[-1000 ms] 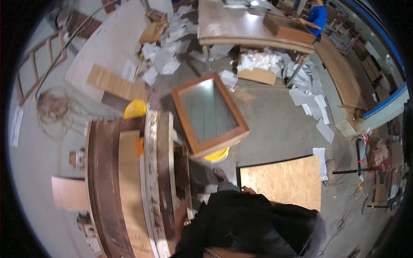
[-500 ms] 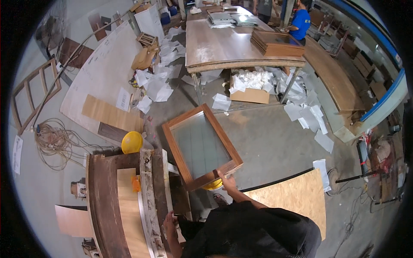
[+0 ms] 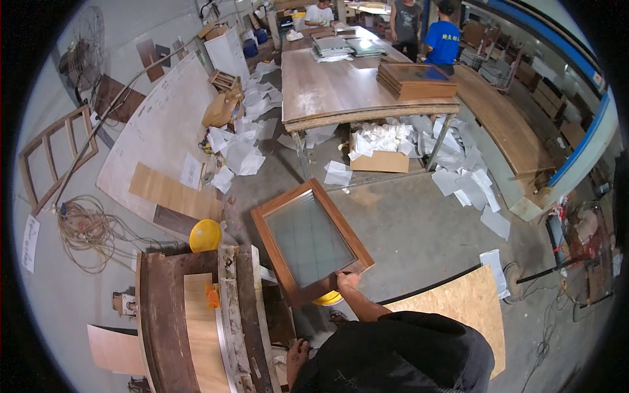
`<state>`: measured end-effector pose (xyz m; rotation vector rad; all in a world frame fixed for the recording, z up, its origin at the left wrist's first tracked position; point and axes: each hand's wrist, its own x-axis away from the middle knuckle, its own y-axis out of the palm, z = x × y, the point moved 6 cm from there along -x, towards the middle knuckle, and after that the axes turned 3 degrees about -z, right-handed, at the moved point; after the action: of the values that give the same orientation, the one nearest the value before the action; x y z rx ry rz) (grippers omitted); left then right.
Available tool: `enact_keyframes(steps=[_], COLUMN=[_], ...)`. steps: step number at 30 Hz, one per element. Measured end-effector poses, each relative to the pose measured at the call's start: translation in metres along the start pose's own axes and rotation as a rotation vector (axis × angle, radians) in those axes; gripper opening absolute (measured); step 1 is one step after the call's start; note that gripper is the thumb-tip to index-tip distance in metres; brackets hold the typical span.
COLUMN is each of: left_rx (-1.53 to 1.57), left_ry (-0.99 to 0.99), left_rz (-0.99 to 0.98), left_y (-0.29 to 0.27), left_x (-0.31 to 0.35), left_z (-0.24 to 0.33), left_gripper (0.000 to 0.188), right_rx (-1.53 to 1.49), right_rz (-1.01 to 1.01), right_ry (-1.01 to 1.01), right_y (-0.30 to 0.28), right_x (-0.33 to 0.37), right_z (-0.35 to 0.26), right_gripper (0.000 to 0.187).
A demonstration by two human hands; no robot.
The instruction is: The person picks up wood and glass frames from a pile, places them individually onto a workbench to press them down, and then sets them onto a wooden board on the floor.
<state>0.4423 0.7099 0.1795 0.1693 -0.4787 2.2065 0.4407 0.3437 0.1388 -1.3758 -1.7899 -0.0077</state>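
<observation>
Head view | framed glass [image 3: 311, 239] stood right of the bench [image 3: 160, 308], near edge gripped by right hand [image 3: 348, 280]; left hand [image 3: 298, 354] beside the bench, hold could not be told | one-handed slip might have tipped framed glass against bench | yellow bucket [image 3: 206, 236] beyond bench, chipboard [image 3: 452, 301] well right, seemed to narrow the way

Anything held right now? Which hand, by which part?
Right hand grips the wood-framed glass panel by its near edge, toward the right corner. Whether the left hand holds anything can't be told.
</observation>
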Motion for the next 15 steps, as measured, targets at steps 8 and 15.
enact_keyframes(steps=[8,15], left_rx=[-0.11,0.392], left_ry=[-0.271,-0.334], left_rz=[0.193,0.136], left_y=[-0.031,-0.022], left_x=[-0.032,-0.059], left_z=[0.075,0.115], left_gripper=[0.058,0.049], right_rx=[-1.016,-1.168], right_rz=[-0.628,-0.842], right_ry=[0.158,-0.208], right_y=[-0.048,-0.087], right_x=[0.022,0.066], right_z=[0.011,-0.024], right_gripper=[0.058,0.079])
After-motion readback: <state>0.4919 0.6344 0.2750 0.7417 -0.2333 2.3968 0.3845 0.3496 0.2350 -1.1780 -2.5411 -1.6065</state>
